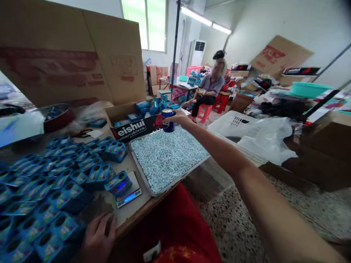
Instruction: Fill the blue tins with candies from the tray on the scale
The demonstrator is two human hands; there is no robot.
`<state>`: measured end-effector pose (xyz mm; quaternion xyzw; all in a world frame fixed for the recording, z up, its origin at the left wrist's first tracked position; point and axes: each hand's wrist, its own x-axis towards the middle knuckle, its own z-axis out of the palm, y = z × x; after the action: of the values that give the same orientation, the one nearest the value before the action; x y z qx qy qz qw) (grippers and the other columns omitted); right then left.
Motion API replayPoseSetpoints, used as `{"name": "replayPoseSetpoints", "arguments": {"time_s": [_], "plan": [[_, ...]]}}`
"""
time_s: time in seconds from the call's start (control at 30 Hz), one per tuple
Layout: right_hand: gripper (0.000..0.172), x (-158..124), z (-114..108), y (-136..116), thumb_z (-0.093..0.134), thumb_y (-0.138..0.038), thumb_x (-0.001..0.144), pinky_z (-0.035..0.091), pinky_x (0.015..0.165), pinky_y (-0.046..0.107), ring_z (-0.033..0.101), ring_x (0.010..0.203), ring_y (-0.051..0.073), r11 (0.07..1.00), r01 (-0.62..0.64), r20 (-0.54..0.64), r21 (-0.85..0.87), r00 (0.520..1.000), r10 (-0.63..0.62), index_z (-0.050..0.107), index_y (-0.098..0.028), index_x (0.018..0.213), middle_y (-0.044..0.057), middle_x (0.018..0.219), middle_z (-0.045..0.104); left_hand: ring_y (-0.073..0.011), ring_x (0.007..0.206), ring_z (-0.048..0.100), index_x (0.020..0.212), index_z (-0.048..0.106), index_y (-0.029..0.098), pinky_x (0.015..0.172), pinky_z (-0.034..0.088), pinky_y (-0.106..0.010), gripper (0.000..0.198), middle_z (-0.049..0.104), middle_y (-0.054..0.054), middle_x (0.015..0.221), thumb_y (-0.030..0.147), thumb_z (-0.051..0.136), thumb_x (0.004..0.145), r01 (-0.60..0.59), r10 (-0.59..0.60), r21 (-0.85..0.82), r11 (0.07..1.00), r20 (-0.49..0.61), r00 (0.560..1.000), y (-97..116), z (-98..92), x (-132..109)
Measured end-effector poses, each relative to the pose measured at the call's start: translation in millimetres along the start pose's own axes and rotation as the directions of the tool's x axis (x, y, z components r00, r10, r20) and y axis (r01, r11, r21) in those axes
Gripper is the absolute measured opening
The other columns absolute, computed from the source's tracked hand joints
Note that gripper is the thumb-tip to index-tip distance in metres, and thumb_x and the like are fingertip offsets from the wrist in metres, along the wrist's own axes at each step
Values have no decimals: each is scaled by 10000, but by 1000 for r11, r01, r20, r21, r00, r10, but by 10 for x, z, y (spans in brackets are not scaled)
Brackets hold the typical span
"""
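Over the far edge of a shallow tray [149, 191] full of small pale-blue pellets [170, 157], my right hand [179, 117] is closed around a dark blue drink can [168, 126]. The can is upright. My left hand [100, 233] rests at the table's front edge beside the small blue boxes [63, 193]; it is slightly blurred, its fingers look apart, and I see nothing in it. Between the boxes and the tray, a blue box [119, 183] lies on a small digital scale [129, 197] with a lit display.
Behind the tray stands an open carton [134, 128] with blue packages inside. Scissors [82, 133] lie left of it. A large cardboard sheet [74, 54] rises behind. On the right are a white plastic basket [219, 126] and a plastic bag [270, 140]. A seated person [214, 86] is farther back.
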<state>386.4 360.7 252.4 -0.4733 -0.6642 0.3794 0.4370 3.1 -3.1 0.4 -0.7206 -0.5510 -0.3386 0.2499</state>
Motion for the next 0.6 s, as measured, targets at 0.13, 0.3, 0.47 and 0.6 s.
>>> {"name": "replayPoseSetpoints", "arguments": {"time_s": [0.13,0.3,0.47,0.6], "plan": [[334,24,69,-23,981,-297,616,602,911,414,762,1004,316,999,-30,-9,-15,1000,30,815,-199,888,40,904,805,-291,948,754,1132,730,204,938,593,-433,160,792,-97,1052,284,596,1166,-17,16,-21,1000,-26,1000,7,-15,49],[378,-28,138,-161,983,-287,587,615,933,422,772,1027,318,999,-36,19,-1,999,37,824,-205,921,38,932,821,-289,952,774,1139,730,202,921,633,-435,131,798,-103,1053,271,620,1157,-8,8,-2,1000,-19,1000,7,-15,56],[387,-80,590,-379,966,-379,613,624,920,482,765,977,337,997,-11,131,77,991,1,811,-220,931,61,921,814,-249,973,795,1173,727,189,925,676,-388,192,801,-103,1099,170,537,1156,130,-130,11,991,32,991,240,-150,6],[481,110,1515,-633,989,-496,672,640,876,478,780,976,348,987,50,299,151,950,-94,833,-198,1015,114,1016,831,-248,1014,797,1112,705,195,949,692,-385,230,791,-96,1103,99,496,1121,265,-265,0,964,79,961,423,-206,-5]]}}
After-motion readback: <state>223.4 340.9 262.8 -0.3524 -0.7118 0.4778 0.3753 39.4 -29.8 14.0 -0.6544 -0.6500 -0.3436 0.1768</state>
